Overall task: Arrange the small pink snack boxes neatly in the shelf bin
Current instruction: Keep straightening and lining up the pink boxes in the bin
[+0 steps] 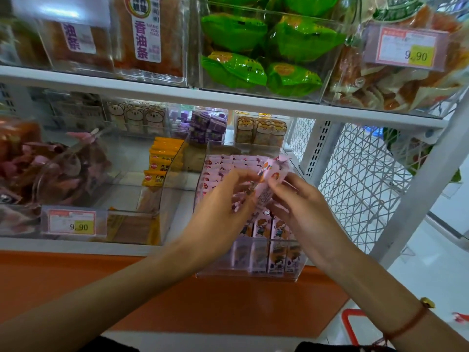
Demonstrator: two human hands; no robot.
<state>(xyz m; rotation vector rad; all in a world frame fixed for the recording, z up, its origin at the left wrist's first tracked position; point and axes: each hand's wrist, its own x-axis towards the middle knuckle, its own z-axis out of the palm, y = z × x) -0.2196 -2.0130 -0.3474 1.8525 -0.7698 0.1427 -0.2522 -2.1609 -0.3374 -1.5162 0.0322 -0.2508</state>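
White shelving (228, 97) with clear bins is seen behind, a yellow price tag (72, 222) at lower left. Further right, the left hand (223, 199) is curled around pink snack boxes over the clear shelf bin (253, 274), where rows are already packed. One pink box (266, 184), pinched by the right hand (297, 201), is tilted with its long axis running up and away, between both hands.

White shelf (76, 246) carries clear bin (250, 274) of pink boxes (223, 163).
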